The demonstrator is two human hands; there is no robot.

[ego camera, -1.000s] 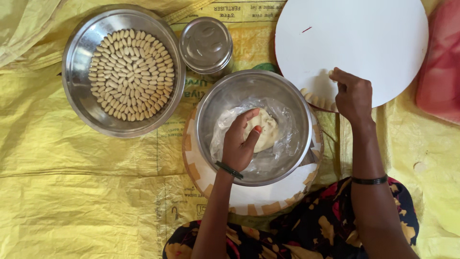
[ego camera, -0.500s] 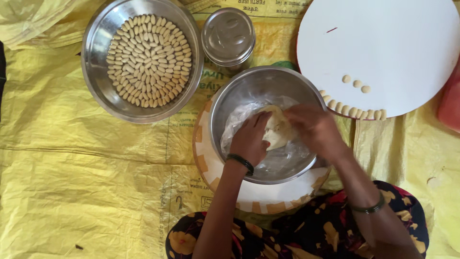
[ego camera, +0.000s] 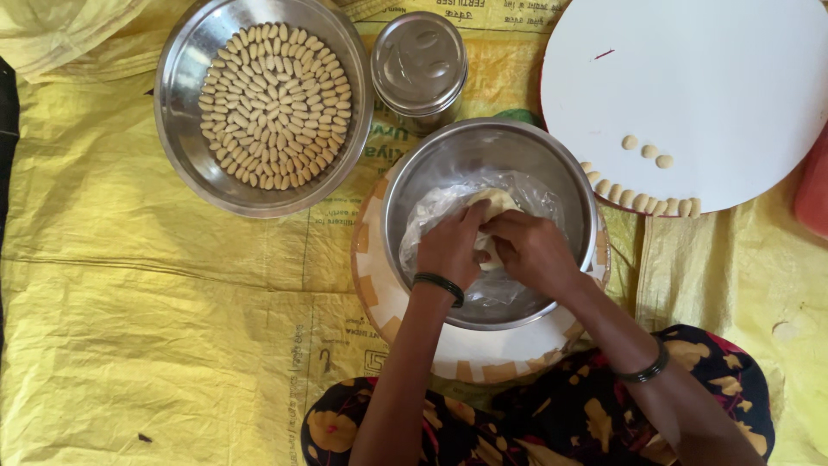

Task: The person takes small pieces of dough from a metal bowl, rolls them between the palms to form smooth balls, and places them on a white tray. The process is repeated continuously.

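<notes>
Wide steel bowl (ego camera: 185, 147) at upper left lined with rows of small pale dough pieces (ego camera: 274, 103); lidded steel canister (ego camera: 419, 65) just beside it; round white board (ego camera: 716, 78) at upper right bearing a few small dough pieces (ego camera: 642, 203) near its lower edge; yellow printed sheet (ego camera: 155, 328) beneath all.

Single head-worn view, directed almost straight down from above the seated person, at close range. The steel bowl (ego camera: 492, 164) is centred; the yellow sheet (ego camera: 155, 328) fills the frame, the person's forearms entering from the lower edge. No second view is provided.
</notes>
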